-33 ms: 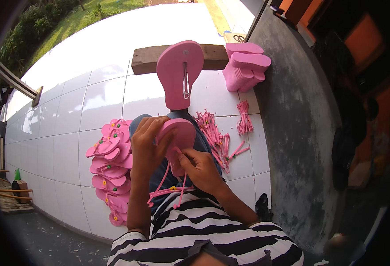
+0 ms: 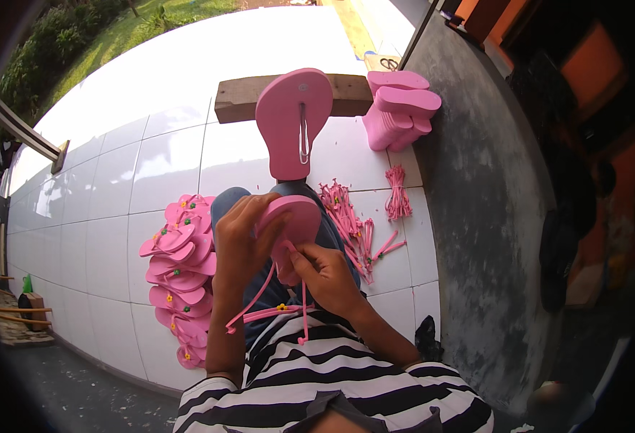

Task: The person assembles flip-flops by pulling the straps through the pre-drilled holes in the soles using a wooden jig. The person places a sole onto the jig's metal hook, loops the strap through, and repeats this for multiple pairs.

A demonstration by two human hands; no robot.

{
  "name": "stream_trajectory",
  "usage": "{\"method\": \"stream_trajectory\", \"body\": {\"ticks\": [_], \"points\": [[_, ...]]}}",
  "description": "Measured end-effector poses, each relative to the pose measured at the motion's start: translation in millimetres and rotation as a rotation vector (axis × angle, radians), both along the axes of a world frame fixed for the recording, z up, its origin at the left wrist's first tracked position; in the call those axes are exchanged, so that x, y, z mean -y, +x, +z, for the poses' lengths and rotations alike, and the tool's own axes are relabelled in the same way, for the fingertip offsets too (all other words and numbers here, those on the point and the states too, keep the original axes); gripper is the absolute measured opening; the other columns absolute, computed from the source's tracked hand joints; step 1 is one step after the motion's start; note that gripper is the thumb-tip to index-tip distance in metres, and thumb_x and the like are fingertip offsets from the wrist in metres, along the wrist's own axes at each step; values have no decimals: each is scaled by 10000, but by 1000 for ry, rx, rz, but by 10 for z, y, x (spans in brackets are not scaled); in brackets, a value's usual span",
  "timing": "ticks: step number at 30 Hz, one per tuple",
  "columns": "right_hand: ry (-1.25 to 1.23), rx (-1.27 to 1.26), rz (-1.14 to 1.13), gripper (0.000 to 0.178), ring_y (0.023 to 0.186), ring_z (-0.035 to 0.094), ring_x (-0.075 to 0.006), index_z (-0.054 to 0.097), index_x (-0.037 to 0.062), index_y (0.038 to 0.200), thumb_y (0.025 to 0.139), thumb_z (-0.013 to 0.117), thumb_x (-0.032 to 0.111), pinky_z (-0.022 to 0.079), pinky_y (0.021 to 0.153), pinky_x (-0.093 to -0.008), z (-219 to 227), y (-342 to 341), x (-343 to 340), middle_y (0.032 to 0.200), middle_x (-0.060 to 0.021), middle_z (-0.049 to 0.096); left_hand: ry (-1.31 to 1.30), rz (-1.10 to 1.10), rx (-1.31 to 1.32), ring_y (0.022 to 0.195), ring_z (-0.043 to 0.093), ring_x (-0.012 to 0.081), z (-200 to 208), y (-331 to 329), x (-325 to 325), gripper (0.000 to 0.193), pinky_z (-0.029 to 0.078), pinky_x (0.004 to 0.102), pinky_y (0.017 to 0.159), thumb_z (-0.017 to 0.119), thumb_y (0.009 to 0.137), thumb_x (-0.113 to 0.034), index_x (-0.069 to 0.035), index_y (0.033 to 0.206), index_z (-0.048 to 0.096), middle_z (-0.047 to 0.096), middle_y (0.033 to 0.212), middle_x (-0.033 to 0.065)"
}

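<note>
Several strapped sandals (image 2: 180, 296) lie piled on the tiled floor (image 2: 108, 249). To their right, the left hand (image 2: 242, 225) grips a pink sole (image 2: 301, 215) above the lap; a strap (image 2: 259, 295) dangles two ends below it. The right hand (image 2: 327, 276) pinches the strap at the sole. Farther right lie loose straps (image 2: 342, 213), then a tied bundle (image 2: 398, 200); stacked soles (image 2: 407, 100) stand beyond.

White tiles (image 2: 101, 260) | lawn (image 2: 126, 40) beside shrubs (image 2: 46, 47) | grey wall (image 2: 476, 216), right | 1 green object (image 2: 28, 283), left
</note>
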State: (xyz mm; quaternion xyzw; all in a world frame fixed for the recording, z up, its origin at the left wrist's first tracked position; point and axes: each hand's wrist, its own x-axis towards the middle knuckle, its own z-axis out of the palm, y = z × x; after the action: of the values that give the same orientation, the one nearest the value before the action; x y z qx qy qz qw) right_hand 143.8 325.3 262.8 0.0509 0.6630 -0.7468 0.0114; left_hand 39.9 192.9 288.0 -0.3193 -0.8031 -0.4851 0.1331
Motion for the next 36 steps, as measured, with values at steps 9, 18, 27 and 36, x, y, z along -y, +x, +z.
{"method": "stream_trajectory", "body": {"ticks": [9,18,27,36], "points": [[-1328,109,401,566,1103,607,-256,489,71,1313,990,488,535,558,746,-396,-631,-115,8,1207,-103,604,471,-354,-112,845,740,327,-83,-45,-50,287,606,386,703,723,878,-140,-9,1082,570,720,973,237],[-424,-459,-290,293,1199,572,-256,570,60,1205,940,660,147,420,1066,-415,-490,-384,-723,1216,-103,619,158,-110,138,1032,669,324,-411,-130,75,327,506,416,949,620,901,-26,-31,1213,522,651,1130,241],[781,-753,-223,371,1115,631,-306,617,57,1116,768,737,17,490,965,-435,248,-634,-815,1099,-96,666,254,-257,-210,897,693,250,19,-235,-194,339,598,315,754,758,745,62,-28,1050,641,650,1042,165],[673,-853,-296,339,1041,656,-311,596,52,1099,791,739,40,506,937,-436,247,-764,-764,1079,-115,665,345,-235,-273,830,695,233,191,-389,-286,333,597,313,701,783,717,60,-16,1006,637,662,945,160]]}}
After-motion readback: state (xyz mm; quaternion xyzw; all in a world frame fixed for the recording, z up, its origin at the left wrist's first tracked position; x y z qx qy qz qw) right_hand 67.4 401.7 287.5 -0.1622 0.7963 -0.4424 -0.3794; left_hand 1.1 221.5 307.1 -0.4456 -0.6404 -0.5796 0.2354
